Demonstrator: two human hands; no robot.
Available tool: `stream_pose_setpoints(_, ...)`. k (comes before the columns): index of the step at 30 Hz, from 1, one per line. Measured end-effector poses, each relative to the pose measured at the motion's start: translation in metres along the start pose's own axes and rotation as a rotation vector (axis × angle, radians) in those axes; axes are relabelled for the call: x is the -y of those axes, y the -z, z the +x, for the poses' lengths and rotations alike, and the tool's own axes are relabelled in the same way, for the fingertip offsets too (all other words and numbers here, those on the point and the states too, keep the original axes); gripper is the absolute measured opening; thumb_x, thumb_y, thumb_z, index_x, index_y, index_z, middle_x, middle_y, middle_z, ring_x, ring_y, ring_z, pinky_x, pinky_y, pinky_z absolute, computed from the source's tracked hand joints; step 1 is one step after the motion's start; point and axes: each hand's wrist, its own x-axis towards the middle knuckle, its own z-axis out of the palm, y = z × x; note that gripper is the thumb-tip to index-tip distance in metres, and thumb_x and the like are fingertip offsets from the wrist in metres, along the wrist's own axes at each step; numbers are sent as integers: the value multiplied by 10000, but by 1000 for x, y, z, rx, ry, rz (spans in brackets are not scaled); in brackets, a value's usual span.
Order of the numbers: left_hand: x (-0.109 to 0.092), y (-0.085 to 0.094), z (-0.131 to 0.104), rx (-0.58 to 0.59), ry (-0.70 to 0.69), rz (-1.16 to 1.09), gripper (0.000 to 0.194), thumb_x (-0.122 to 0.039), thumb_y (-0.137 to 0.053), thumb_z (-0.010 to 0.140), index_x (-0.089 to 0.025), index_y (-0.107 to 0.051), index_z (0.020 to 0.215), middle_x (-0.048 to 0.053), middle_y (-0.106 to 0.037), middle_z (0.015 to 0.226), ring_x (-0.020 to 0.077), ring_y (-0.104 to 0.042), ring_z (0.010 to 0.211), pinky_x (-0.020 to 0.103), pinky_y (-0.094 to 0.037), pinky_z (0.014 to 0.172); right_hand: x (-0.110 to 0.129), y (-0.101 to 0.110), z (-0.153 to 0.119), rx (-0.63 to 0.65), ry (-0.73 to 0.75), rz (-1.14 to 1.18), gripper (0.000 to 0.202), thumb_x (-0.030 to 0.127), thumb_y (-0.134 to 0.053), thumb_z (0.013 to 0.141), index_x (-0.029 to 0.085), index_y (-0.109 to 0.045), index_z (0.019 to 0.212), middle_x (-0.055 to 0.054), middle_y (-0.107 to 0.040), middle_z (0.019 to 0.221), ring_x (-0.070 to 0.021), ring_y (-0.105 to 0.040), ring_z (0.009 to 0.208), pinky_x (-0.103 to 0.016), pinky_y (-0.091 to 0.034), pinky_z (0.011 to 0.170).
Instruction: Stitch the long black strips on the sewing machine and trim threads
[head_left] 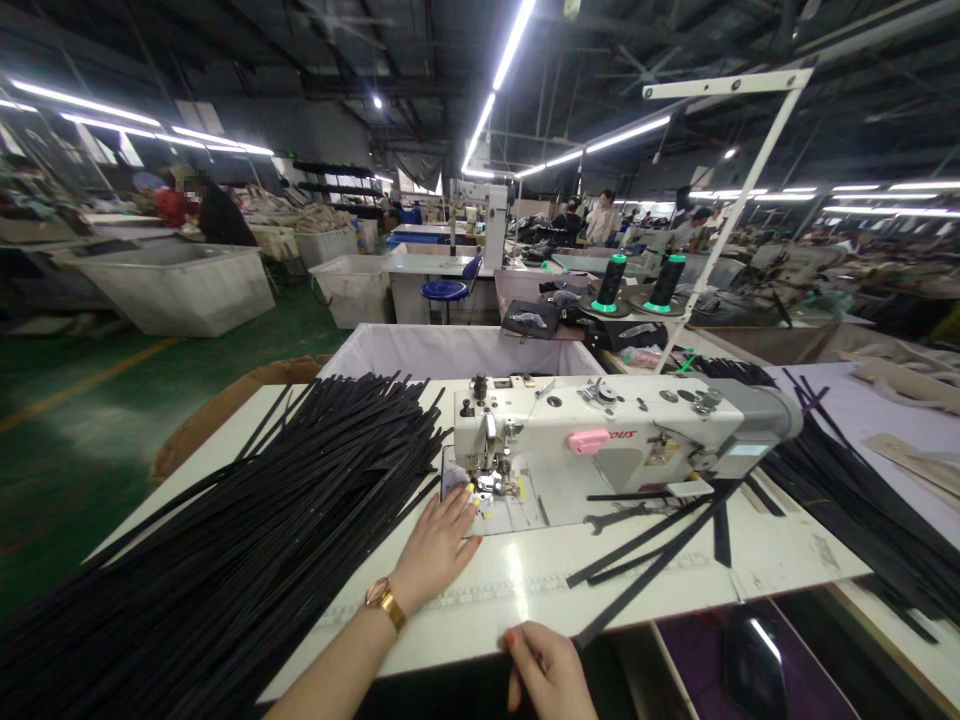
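Note:
A white sewing machine stands on the pale work table, with a pink piece on its front. My left hand, with a gold watch at the wrist, lies with fingers spread on the machine bed, fingertips beside the presser foot. Nothing shows in its grasp. At the table's front edge my right hand has its fingers curled together; what they hold, if anything, is hidden. A large pile of black strips covers the table's left side. Loose black strips lie right of the needle area.
A wrench rests beside the machine bed. More black strips are piled at the right. Two black thread cones stand behind the machine near a thread stand. A phone lies below the table edge. People are in the background.

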Motion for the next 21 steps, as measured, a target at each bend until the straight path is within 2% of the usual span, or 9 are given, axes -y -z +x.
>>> stream_pose_setpoints(3, 1, -3, -2, -8, -3, -27, 472, -325, -497, 949, -204, -466, 1404, 106, -433, 1513, 289, -344, 1415, 537, -289, 1147, -2, 0, 2, 0, -3, 5, 585, 644, -322, 939, 205, -552, 627, -32, -637, 453, -162, -558, 506, -247, -401, 593)
stream_pose_setpoints(6, 11, -4, 4, -26, 30, -81, 460, -284, -509, 939, -179, -488, 1386, 115, -488, 1470, 279, -425, 1364, 503, -337, 1132, -3, 0, 4, 13, -20, 21, 572, 633, -342, 940, 195, -600, 680, -32, -652, 466, -163, -565, 501, -251, -405, 597)
stream_pose_setpoints(10, 37, 7, 38, -59, 104, -64, 343, -122, -412, 947, -117, -610, 1227, 154, -619, 1299, 257, -582, 1193, 413, -461, 1023, -4, 0, 4, 11, -26, 38, 571, 635, -350, 937, 192, -612, 688, -37, -659, 463, -170, -574, 505, -257, -413, 605)
stream_pose_setpoints(13, 55, 18, 73, -20, 13, -49, 287, -88, -442, 918, -138, -678, 1074, 119, -677, 1189, 255, -603, 1134, 402, -465, 1007, -5, 0, 4, 11, -24, 48, 570, 648, -352, 929, 199, -588, 668, -35, -650, 444, -170, -566, 488, -261, -415, 609)
stream_pose_setpoints(16, 63, 26, 95, 41, -124, -34, 204, -105, -537, 885, -164, -705, 984, 82, -711, 1125, 258, -598, 1129, 396, -442, 1032, -8, -1, 6, 27, -45, 68, 585, 681, -353, 908, 195, -597, 692, -34, -636, 429, -162, -533, 442, -257, -398, 562)
stream_pose_setpoints(21, 69, 36, 96, 73, -275, -4, 170, -193, -603, 901, -169, -699, 1039, 102, -686, 1183, 293, -567, 1168, 427, -417, 1041, -9, -2, 7, 15, -78, 111, 587, 696, -372, 892, 196, -593, 678, -30, -621, 419, -149, -497, 408, -248, -364, 513)
